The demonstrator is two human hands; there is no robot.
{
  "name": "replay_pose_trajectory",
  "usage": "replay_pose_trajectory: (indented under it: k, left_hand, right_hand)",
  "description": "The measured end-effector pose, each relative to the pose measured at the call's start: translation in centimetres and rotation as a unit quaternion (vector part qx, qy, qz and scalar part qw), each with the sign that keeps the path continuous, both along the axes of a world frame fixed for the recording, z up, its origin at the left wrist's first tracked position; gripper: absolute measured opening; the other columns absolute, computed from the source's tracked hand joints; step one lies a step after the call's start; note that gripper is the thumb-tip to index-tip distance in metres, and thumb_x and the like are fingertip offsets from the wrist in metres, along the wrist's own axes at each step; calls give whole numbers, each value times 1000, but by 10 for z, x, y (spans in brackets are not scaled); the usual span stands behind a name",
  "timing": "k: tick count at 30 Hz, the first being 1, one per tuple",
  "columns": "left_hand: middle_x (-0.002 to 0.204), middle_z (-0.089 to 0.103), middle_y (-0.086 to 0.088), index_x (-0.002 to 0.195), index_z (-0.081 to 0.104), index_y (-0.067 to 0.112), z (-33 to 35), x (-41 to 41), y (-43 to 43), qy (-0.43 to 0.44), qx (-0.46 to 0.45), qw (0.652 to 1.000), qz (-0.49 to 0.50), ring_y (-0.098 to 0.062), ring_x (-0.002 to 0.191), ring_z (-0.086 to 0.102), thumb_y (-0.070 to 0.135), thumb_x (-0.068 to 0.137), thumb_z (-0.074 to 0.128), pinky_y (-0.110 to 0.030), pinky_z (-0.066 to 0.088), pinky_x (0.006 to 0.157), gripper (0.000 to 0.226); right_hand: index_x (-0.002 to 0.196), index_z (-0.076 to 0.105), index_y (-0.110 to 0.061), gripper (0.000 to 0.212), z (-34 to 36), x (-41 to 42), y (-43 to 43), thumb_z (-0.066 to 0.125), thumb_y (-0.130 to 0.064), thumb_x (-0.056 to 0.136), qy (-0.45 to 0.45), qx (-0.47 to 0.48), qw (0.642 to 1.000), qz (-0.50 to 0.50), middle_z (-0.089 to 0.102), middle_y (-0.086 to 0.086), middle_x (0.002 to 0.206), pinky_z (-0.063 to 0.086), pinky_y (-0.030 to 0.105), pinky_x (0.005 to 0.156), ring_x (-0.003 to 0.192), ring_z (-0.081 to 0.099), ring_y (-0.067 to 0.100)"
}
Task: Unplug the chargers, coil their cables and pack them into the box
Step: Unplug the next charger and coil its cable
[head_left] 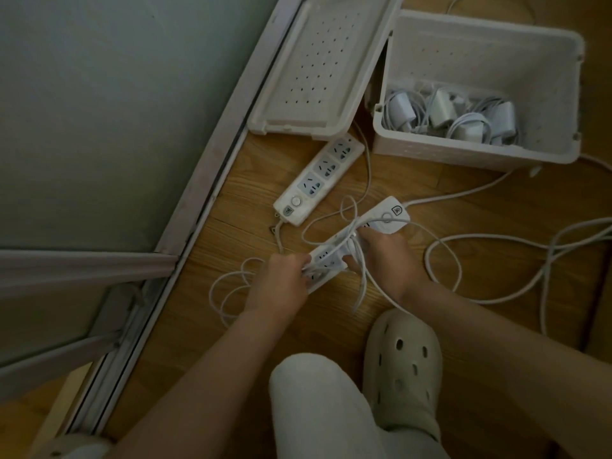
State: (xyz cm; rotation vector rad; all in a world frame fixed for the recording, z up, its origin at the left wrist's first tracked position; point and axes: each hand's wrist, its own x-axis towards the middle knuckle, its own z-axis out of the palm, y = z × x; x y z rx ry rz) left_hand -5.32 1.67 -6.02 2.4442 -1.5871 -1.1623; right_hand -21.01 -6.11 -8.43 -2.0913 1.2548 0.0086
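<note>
On a brown wooden floor [231, 200], thin white cable loops [228, 286] lie slack at nine o'clock of the left hand [281, 279]. That hand grips the near end of a long white plastic power strip [387, 215], seemingly to steady it. At twelve o'clock a second white power strip [319, 178] lies with empty sockets, below a perforated white lid [318, 61] set aside. The right hand [387, 256] closes around the held strip's middle and tangled cable strands. At two o'clock, the open white plastic box [463, 154] holds several white chargers [440, 109] with coiled cables.
</note>
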Motion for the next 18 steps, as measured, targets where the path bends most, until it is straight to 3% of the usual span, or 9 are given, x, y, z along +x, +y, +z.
replay_pose_trajectory:
  k: [5, 9, 14, 18]
  left_hand:
    - [102, 66, -5, 108, 65, 18, 4, -5, -3, -24, 5, 999, -35, -21, 94, 62, 17, 91, 57, -27, 47, 72, 19]
    - [99, 65, -9, 106, 65, 14, 5, -12, -4, -46, -12, 997, -62, -25, 93, 61, 19, 92, 54, -31, 44, 69, 18]
    - [103, 64, -10, 113, 62, 13, 4, -22, -4, -54, -22, 993, -104, -26, 96, 60, 18, 94, 50, -30, 40, 69, 23]
    - [103, 62, -12, 105, 61, 9, 6, -24, -8, -61, -11, 992, -114, -28, 95, 59, 20, 95, 49, -30, 37, 68, 20]
  right_hand:
    - [96, 63, -7, 14, -1, -4, 3, 62, -17, 86, 8, 8, 1000, -29, 67, 10, 85, 47, 30, 65, 77, 63, 25]
    - [101, 63, -4, 20, 1, -15, 6, 63, -18, 86, 16, -6, 1000, -19, 68, 15, 85, 53, 43, 70, 76, 65, 31]
    - [98, 63, -3, 19, 16, -26, 6, 63, -17, 86, 30, -32, 999, -12, 68, 16, 80, 53, 43, 64, 71, 64, 34]
    - [102, 61, -8, 20, 31, -31, 7, 61, -24, 88, 31, -17, 999, 24, 67, 6, 78, 52, 36, 62, 67, 63, 22]
